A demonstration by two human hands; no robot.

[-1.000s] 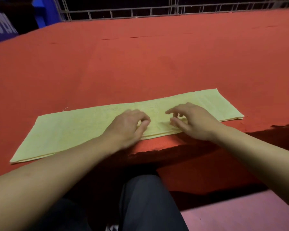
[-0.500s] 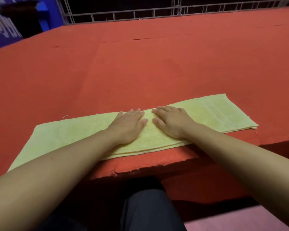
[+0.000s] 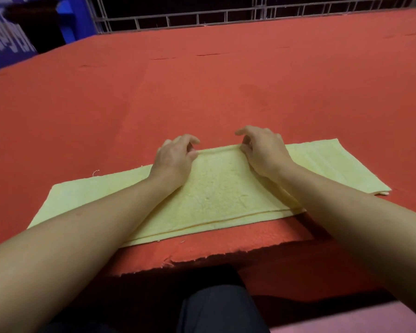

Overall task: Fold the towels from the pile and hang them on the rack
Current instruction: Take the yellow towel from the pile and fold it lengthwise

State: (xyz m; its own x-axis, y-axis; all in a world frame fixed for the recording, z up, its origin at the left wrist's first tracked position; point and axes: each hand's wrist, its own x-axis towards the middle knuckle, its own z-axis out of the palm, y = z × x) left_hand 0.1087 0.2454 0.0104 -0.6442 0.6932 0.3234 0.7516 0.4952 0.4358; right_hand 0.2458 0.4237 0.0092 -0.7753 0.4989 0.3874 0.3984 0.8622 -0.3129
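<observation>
A pale yellow towel, folded into a long strip, lies across the near part of the red table. My left hand and my right hand are at the strip's far long edge near its middle. Each hand has curled fingers and pinches that edge, which is slightly raised between them. Both forearms lie over the towel and hide parts of it. No pile and no rack for hanging is in sight.
A grey wire grid fence runs along the table's far edge. A blue panel with white print stands at the far left. The table's frayed front edge is close to my dark-trousered lap.
My hands lay flat on the middle of the towel; they have slid forward to its far edge, moved apart and curled their fingers onto it. The camera has come closer.
</observation>
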